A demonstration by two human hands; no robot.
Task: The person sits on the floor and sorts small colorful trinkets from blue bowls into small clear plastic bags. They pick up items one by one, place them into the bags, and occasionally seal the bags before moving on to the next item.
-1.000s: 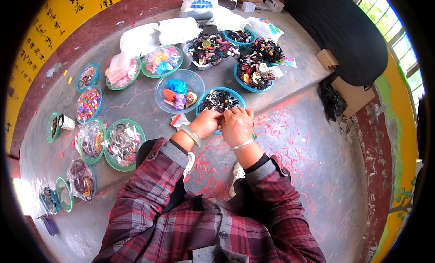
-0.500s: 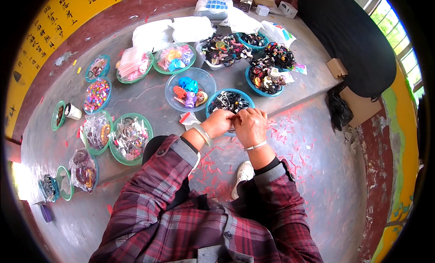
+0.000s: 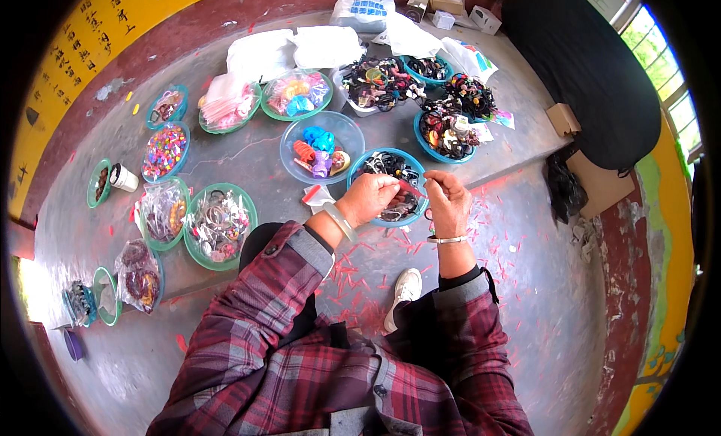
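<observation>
Head view | your left hand (image 3: pixel 369 197): grip pinched on a thin reddish strip (image 3: pixel 410 188), above a round blue plastic bowl (image 3: pixel 400 223) | your right hand (image 3: pixel 449 205): grip curled beside it, contents you cannot tell

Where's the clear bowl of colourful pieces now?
In the head view, the clear bowl sits left of centre, beyond the left hand, beside the blue bowl next to that hand.

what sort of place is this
Probably an improvised indoor workspace: plastic bowls of small accessories crowd a raised grey platform, red scraps litter the floor, and a barred window lets in daylight.
</observation>
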